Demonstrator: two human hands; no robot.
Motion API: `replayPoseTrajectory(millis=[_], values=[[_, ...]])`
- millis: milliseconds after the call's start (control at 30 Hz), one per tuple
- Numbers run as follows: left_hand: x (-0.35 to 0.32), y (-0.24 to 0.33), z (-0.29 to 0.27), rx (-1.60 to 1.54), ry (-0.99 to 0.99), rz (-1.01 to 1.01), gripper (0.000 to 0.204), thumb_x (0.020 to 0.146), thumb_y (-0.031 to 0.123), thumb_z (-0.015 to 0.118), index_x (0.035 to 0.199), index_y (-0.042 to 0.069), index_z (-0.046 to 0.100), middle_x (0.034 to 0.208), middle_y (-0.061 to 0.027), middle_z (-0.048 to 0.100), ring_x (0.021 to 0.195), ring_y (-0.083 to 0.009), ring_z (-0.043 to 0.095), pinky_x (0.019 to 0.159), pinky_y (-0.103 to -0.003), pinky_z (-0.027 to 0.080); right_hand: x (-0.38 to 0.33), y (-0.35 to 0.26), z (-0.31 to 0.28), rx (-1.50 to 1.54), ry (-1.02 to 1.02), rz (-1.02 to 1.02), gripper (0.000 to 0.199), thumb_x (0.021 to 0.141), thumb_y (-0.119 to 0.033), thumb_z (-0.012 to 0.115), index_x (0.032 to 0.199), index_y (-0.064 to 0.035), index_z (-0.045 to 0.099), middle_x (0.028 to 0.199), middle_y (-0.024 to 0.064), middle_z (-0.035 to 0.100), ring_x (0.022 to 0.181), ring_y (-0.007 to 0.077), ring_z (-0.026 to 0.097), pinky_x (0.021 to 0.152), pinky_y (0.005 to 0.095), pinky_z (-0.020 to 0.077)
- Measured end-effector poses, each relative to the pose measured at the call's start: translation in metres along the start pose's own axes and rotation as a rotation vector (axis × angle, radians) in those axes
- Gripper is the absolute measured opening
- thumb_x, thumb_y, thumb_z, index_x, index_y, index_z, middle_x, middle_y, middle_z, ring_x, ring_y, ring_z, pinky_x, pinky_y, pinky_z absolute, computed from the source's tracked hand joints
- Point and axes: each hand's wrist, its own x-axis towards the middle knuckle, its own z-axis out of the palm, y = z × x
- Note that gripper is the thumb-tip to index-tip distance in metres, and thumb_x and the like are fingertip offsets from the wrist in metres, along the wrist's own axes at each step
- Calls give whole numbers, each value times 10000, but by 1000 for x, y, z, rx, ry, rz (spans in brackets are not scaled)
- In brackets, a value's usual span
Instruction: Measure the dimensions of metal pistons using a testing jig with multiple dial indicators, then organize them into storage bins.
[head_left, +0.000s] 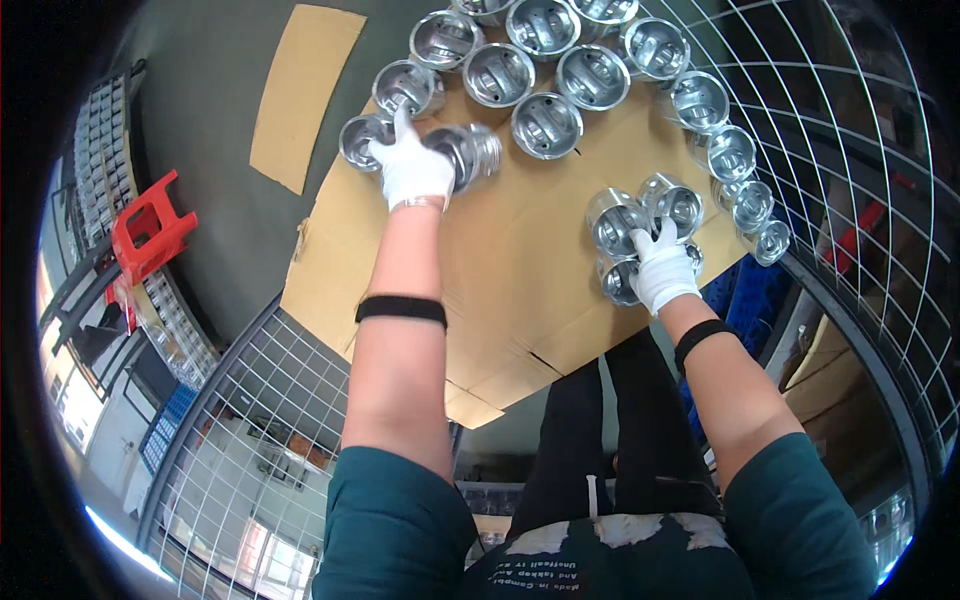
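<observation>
My left hand (415,172), in a white glove, is among silver engine pistons at the left of the cardboard. Its fingers grip a piston (455,155) that is tilted and smeared by motion. One finger reaches toward the hollow of another piston (405,85), and a further piston (364,140) stands by its outer side. To the right, my gloved right hand (662,268) closes over a tight cluster of pistons, its fingers hooked at the rim of one piston (617,222). Beside that is another piston (673,207); the glove partly hides the nearer ones.
Several more pistons (541,126) stand hollow side up at the far side of the cardboard sheet (500,290). A row of pistons (731,152) lines the wire mesh wall (850,190). Outside at left are a red plastic stool (150,230) and loose cardboard (305,95).
</observation>
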Motion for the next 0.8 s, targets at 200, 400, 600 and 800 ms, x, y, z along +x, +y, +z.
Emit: replayPoseTrajectory(millis=[200, 400, 600, 800], values=[[26, 36, 12, -37, -63, -294, 643, 847, 195, 614, 1468, 215, 449, 1431, -316, 330, 1238, -457, 537, 1025, -478, 464, 3, 6, 7, 13, 12, 1, 567, 705, -138, 801, 1221, -204, 576, 1377, 260, 380, 1031, 439, 626, 897, 465, 540], [27, 29, 10, 42, -11, -226, 625, 843, 200, 614, 1449, 166, 468, 1413, -315, 403, 1227, -444, 564, 1014, -470, 484, 2, 7, 21, 35, 195, -19, 375, 803, -47, 627, 1148, -191, 601, 1364, 267, 424, 1005, 447, 632, 893, 475, 529], [-26, -46, -32, 96, -237, 92, 624, 858, 149, 567, 1464, 80, 434, 1386, -294, 511, 1240, -482, 518, 1073, -454, 421, -5, -3, 19, 75, 226, -1, 282, 862, -53, 568, 1121, -163, 592, 1250, 252, 479, 1050, 442, 601, 894, 498, 523], [-259, -174, -50, -218, -364, 270, 431, 798, 104, 568, 1215, 2, 604, 1083, -299, 650, 1026, -455, 623, 912, -467, 507, -49, 7, -17, 155, 14, -3, 342, 854, -95, 556, 1181, -166, 624, 1316, 294, 492, 1145, 468, 591, 983, 480, 490]])
